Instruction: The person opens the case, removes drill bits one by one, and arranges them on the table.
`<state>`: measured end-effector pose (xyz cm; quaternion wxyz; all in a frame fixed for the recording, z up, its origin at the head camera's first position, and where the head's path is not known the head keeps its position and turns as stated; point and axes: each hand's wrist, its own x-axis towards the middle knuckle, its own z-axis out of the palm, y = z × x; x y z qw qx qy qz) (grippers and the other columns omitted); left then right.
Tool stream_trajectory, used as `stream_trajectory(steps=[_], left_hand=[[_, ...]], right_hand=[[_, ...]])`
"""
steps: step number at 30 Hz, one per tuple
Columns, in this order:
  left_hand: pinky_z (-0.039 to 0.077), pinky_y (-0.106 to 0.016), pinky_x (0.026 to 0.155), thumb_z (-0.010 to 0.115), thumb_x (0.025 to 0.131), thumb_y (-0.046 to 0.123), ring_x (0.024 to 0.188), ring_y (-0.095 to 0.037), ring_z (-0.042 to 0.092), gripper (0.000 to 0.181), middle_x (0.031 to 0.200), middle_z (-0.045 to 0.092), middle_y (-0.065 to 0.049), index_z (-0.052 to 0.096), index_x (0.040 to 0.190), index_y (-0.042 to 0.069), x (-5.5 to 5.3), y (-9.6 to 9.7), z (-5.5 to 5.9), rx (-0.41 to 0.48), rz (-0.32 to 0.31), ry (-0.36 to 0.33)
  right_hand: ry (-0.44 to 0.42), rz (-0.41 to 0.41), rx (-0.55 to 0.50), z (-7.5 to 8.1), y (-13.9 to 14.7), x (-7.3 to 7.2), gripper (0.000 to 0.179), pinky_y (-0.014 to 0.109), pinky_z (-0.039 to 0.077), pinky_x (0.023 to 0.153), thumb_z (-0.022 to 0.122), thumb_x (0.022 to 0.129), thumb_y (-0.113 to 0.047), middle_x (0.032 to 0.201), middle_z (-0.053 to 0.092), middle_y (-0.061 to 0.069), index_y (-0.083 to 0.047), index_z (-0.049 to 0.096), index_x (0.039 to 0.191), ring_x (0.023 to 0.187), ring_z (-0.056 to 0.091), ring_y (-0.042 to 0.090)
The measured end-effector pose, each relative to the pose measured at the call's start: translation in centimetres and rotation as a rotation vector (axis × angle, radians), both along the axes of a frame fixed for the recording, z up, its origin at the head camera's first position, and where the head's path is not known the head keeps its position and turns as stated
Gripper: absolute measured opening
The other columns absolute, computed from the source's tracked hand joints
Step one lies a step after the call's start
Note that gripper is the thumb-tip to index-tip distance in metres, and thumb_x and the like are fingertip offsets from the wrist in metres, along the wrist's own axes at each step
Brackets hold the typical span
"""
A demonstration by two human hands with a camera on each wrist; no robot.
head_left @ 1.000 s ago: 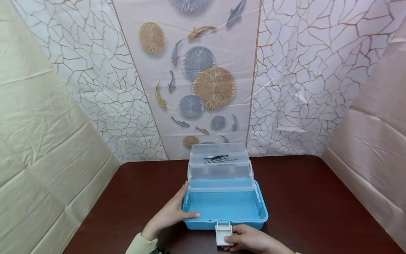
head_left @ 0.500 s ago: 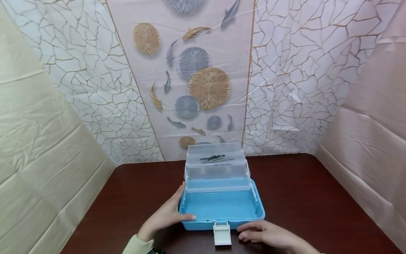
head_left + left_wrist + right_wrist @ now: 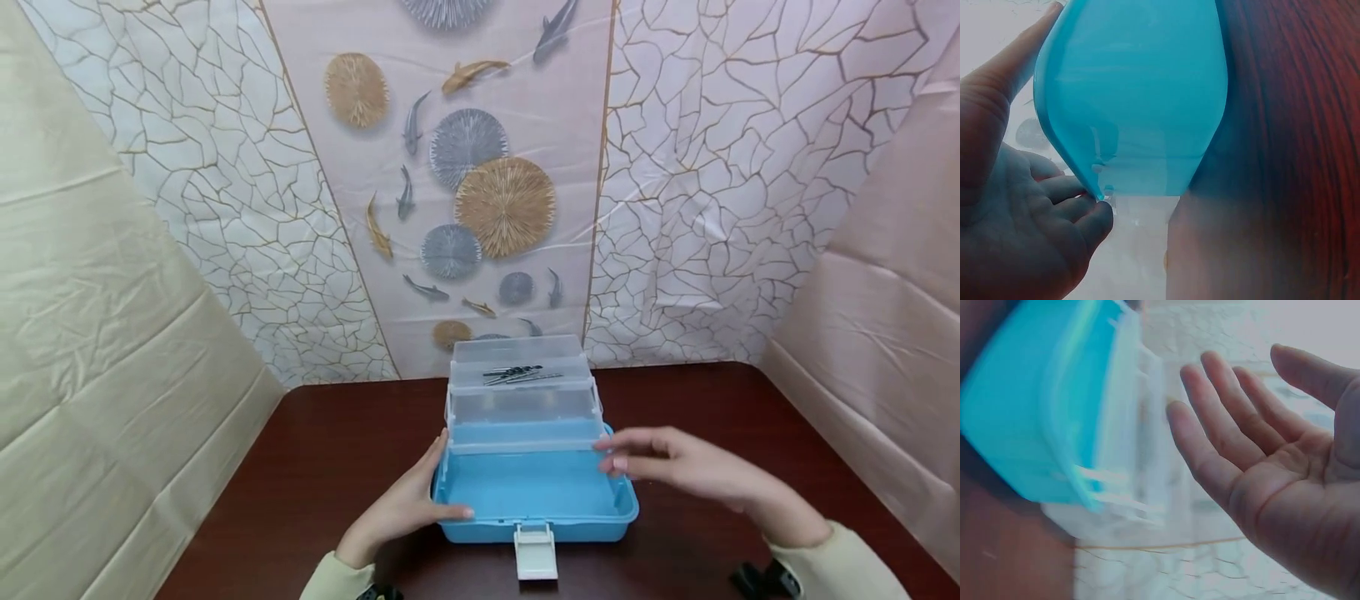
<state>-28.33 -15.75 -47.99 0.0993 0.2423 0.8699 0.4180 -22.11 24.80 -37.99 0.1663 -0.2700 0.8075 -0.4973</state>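
A light blue toolbox (image 3: 525,487) stands unfolded on the table, its translucent tiered trays (image 3: 525,406) raised toward the back. Several drill bits (image 3: 517,374), dark and silvery, lie in the top tray. At the front, a white latch (image 3: 536,553) hangs down. My left hand (image 3: 397,508) grips the box by its left end, thumb on the front rim and fingers farther back; in the left wrist view, the fingertips (image 3: 1102,215) meet the rim. Over the right side hovers my right hand (image 3: 686,462), fingers loosely extended and holding nothing. The right wrist view shows it apart from the box.
The dark red-brown table (image 3: 345,442) extends to both sides of the toolbox. Behind it hangs a patterned cloth backdrop (image 3: 465,208), with beige fabric walls (image 3: 112,350) on the left and right.
My right hand has let go of the latch, moved right, then risen over the right side of the toolbox. My left hand stays at the left end.
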Motion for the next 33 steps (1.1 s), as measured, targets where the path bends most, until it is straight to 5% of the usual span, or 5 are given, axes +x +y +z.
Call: stream_trajectory(steps=[10, 15, 33], left_hand=[[0.027, -0.062, 0.112, 0.086, 0.081, 0.039, 0.150, -0.036, 0.016, 0.119, 0.167, 0.006, -0.017, 0.002, 0.164, 0.017, 0.2, -0.2, -0.4, 0.034, -0.007, -0.031], [0.028, -0.064, 0.111, 0.086, 0.081, 0.040, 0.150, -0.038, 0.016, 0.120, 0.167, 0.006, -0.018, 0.003, 0.164, 0.018, 0.0, -0.1, -0.4, 0.040, -0.002, -0.018], [0.033, -0.063, 0.107, 0.086, 0.080, 0.039, 0.148, -0.034, 0.024, 0.118, 0.168, 0.010, -0.010, 0.003, 0.164, 0.029, -0.1, 0.0, -0.4, 0.076, 0.000, -0.038]], right_hand=[[0.222, -0.274, 0.155, 6.7, -0.1, -4.2, 0.046, 0.041, 0.049, 0.097, 0.064, 0.100, -0.038, 0.127, 0.068, 0.006, -0.011, 0.062, 0.137, 0.114, 0.064, 0.021], [0.325, -0.295, 0.201, 8.3, -0.6, -6.7, 0.048, 0.045, 0.048, 0.096, 0.067, 0.098, -0.039, 0.127, 0.068, 0.009, -0.010, 0.064, 0.136, 0.116, 0.064, 0.022], [0.532, -0.108, 0.446, 4.7, -4.9, -15.9, 0.024, 0.042, 0.056, 0.084, 0.069, 0.096, -0.011, 0.112, 0.073, 0.014, -0.001, 0.073, 0.117, 0.100, 0.070, 0.029]])
